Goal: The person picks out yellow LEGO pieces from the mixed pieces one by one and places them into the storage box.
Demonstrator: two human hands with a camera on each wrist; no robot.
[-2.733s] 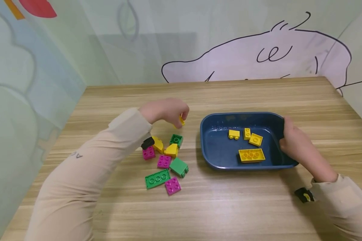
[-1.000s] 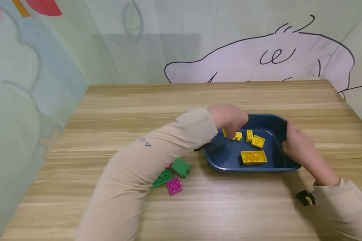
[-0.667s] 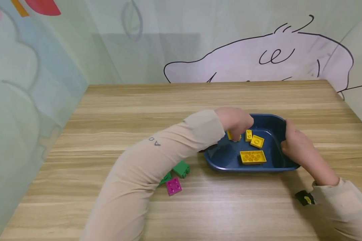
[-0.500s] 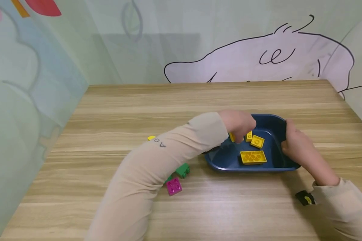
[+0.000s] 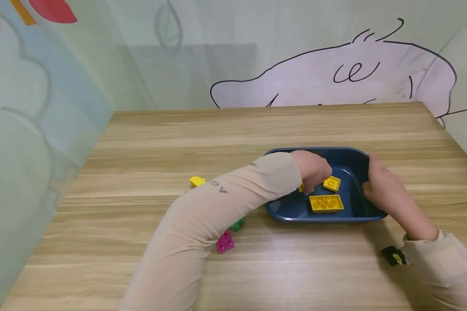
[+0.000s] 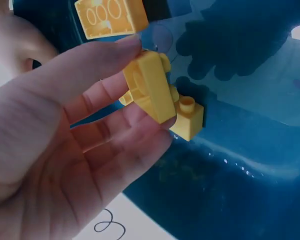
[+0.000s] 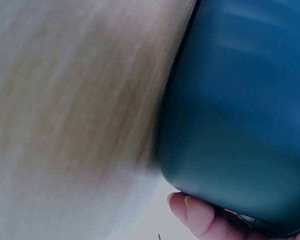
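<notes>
My left hand [image 5: 314,169] reaches inside a blue plastic tray [image 5: 286,211]. In the left wrist view it pinches a yellow toy brick [image 6: 152,87] between thumb and fingertips, just above the tray floor. A small yellow brick [image 6: 190,120] lies right behind the held one. Also in the tray are a long yellow brick [image 5: 326,203], hollow side up, and a square yellow brick [image 5: 332,183]. My right hand [image 5: 385,190] grips the tray's right rim. Its fingertips [image 7: 200,215] show against the tray's outer wall [image 7: 230,110] in the right wrist view.
Left of the tray, on the wooden table [image 5: 315,268], lie a magenta brick [image 5: 225,242], a green brick [image 5: 238,224] and a yellow piece [image 5: 197,181]. My left sleeve [image 5: 202,220] covers other bricks there. A wall with drawn figures stands behind the table.
The left hand picked up a yellow brick beside the pile and carried it right into the tray. Lately it has moved slightly nearer and lower there. The right hand keeps its grip on the rim.
</notes>
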